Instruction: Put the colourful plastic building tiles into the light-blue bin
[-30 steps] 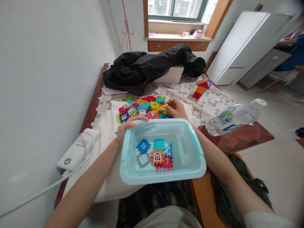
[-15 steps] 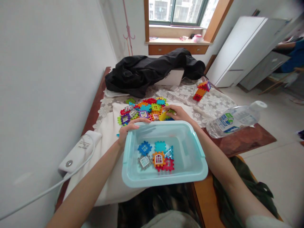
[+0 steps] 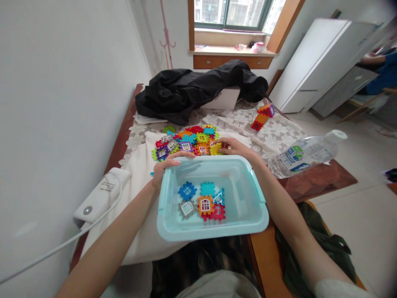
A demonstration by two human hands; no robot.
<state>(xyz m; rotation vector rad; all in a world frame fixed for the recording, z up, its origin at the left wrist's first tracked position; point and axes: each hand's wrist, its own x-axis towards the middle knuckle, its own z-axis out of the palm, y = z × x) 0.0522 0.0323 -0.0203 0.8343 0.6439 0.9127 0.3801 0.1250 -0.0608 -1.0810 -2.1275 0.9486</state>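
My left hand (image 3: 169, 165) is closed on the far left part of the rim of a light-blue plastic basin (image 3: 260, 225). In the basin lie several interlocking building blocks, among them a blue block (image 3: 187, 191), a grey block (image 3: 187, 209), an orange block with a white window (image 3: 205, 205) and a red block (image 3: 219, 211). Beyond the far rim, my right hand (image 3: 234, 147) pinches a yellow building block (image 3: 215, 149) at the right edge of a colourful pile of blocks (image 3: 186, 138). The basin's rim is close to my right wrist.
A clear plastic bottle (image 3: 307, 155) lies tilted on the right. Behind the pile are an assembled block piece (image 3: 262, 117), a black cloth (image 3: 182, 93) and a white box (image 3: 225, 99). On the left, a white power unit (image 3: 101, 194) trails a cable. A person's arm shows far right.
My right fingers have closed in on the yellow block, which has shifted slightly. My left hand keeps its hold on the basin. The view has moved a little.
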